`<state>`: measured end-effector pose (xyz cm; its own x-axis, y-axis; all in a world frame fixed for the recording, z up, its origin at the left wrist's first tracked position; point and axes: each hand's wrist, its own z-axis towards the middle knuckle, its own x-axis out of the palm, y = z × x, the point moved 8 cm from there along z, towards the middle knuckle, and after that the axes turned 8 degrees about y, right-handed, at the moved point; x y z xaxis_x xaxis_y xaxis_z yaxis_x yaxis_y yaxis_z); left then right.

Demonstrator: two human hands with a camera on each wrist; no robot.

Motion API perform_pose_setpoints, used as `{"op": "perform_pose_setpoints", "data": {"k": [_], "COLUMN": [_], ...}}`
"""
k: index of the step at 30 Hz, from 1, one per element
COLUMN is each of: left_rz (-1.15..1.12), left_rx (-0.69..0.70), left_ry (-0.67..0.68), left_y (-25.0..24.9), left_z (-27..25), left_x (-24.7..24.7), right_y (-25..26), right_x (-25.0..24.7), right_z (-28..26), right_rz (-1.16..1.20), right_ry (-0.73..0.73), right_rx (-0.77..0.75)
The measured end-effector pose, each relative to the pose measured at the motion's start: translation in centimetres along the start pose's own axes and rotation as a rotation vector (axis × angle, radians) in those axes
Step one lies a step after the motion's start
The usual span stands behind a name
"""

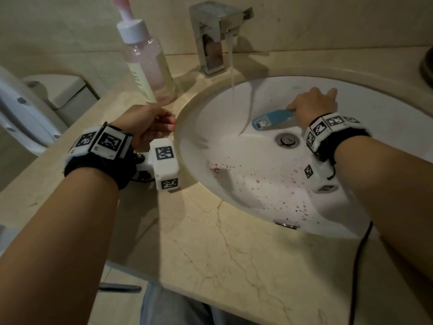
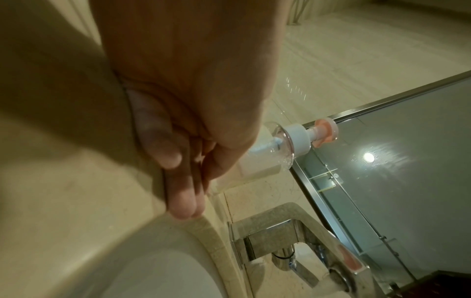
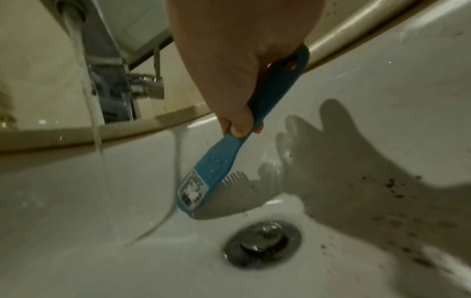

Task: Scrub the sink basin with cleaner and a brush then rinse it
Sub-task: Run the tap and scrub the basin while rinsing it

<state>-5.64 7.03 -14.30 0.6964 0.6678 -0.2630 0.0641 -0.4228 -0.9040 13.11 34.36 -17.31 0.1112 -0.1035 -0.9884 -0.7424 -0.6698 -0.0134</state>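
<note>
I see one white sink (image 1: pixel 386 127) with one drain (image 1: pixel 287 139) and many red spots. My right hand (image 1: pixel 312 106) wraps tight around one blue brush (image 1: pixel 273 118), down in the sink near the drain. One tap (image 1: pixel 216 36) pours water in. My left hand (image 1: pixel 146 123) rests flat on the counter (image 1: pixel 210 242), fingers loose, holding nothing. One soap bottle (image 1: pixel 150 64) stands beside it.

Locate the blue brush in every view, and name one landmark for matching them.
Head: the blue brush lies centre-right, inside the basin, above the drain, held by the right hand.
Left wrist: not in it.
Right wrist: the blue brush runs down the centre, its head just above the drain.
Shared landmark: the chrome faucet appears in all three.
</note>
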Motion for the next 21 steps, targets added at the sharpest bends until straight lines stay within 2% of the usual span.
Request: {"op": "perform_pose_setpoints", "data": {"k": [6, 9, 12, 14, 17, 21], "left_rz": [0.016, 0.013, 0.01, 0.012, 0.02, 0.012], "left_rx": [-0.005, -0.006, -0.01, -0.012, -0.01, -0.009], "left_ry": [-0.006, -0.01, -0.005, -0.007, -0.013, -0.008], "left_y": [-0.1, -0.1, 0.0, 0.0, 0.0, 0.0], "left_z": [0.1, 0.1, 0.0, 0.0, 0.0, 0.0], "left_x": [-0.1, -0.2, 0.0, -0.1, -0.2, -0.1], "right_y": [-1.2, -1.8, -1.6, -1.6, -1.7, -2.0], "right_x": [-4.2, -3.3, -0.3, 0.7, -0.2, -3.2], "right_z": [-2.1, -1.9, -0.6, -0.4, -0.6, -2.1], "right_rz": [0.278, 0.342, 0.102, 0.051, 0.094, 0.315], "right_ry": [-0.29, -0.247, -0.038, 0.027, -0.032, -0.26], "right_rx": [0.004, 0.048, 0.059, 0.078, 0.051, 0.03]}}
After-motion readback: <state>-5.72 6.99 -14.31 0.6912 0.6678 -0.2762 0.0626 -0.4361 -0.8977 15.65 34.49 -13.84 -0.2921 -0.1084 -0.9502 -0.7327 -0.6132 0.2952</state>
